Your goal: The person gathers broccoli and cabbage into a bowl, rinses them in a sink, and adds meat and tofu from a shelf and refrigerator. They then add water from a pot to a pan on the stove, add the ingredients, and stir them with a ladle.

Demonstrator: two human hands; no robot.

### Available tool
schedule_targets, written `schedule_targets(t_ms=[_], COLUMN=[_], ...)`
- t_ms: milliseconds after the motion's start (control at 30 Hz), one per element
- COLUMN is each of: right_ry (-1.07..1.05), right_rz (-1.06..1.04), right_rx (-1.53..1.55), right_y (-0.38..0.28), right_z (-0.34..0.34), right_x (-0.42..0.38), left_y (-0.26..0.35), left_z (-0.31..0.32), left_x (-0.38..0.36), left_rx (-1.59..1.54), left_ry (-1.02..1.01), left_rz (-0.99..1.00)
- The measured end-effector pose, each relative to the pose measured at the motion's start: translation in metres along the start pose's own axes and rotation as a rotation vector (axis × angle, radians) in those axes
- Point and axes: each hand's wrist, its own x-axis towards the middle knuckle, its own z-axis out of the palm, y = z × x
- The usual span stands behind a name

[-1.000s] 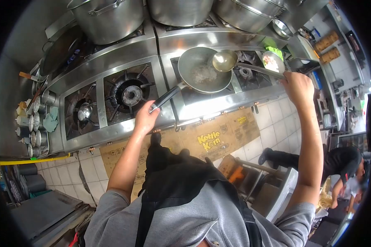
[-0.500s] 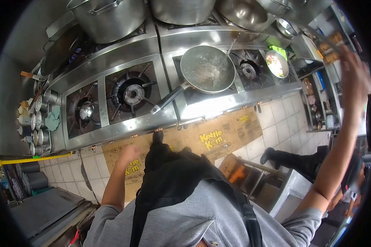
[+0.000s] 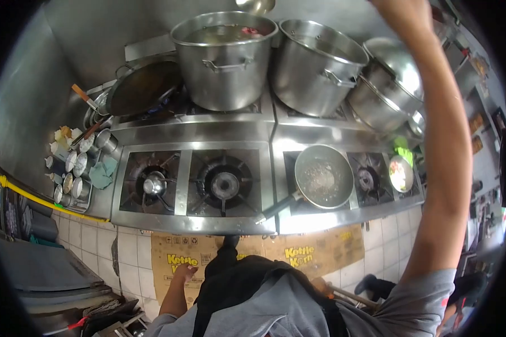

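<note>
Head view looked down over the steel stove (image 3: 197,224): the right hand (image 3: 402,14) was stretched high at the top edge, and its grip could not be told, cut off by the frame. A ladle bowl (image 3: 254,5) hovered just above the big stockpot (image 3: 225,59), which stood full beside a second stockpot (image 3: 317,64). Lower down, the left hand (image 3: 184,273) hung loose, fingers apart and holding nothing, near the cardboard floor mat (image 3: 298,255). A frying pan (image 3: 323,177) sat on its burner, handle pointing towards the person.
</note>
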Motion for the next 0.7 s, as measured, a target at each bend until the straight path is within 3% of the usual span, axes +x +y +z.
schedule_targets(t_ms=[67, 167, 267, 333, 500, 567, 700], right_ry=[-0.074, 0.048, -0.112, -0.459, -0.547, -0.751, -0.758], right_rz=[-0.056, -0.147, -0.218, -0.161, -0.079, 0.009, 0.095], right_rx=[-0.027, -0.02, 0.029, 0.122, 0.339, 0.383, 0.538], right_y=[-0.032, -0.072, -0.104, -0.118, -0.115, -0.11, -0.085], right_z=[0.025, 0.054, 0.057, 0.049, 0.068, 0.069, 0.097], right_x=[0.026, 0.038, 0.05, 0.056, 0.05, 0.049, 0.038], left_y=[0.011, 0.019, 0.009, 0.0, -0.022, -0.027, -0.016], left_z=[-0.009, -0.021, -0.021, -0.023, -0.03, -0.033, -0.046], left_x=[-0.008, -0.012, -0.005, -0.003, 0.011, 0.018, 0.013], left_rx=[-0.048, -0.119, -0.117, -0.097, -0.12, -0.115, -0.128], left_ry=[0.001, -0.025, 0.019, 0.065, -0.047, -0.021, -0.004], left_rz=[0.021, 0.027, 0.023, 0.013, -0.107, -0.094, -0.062])
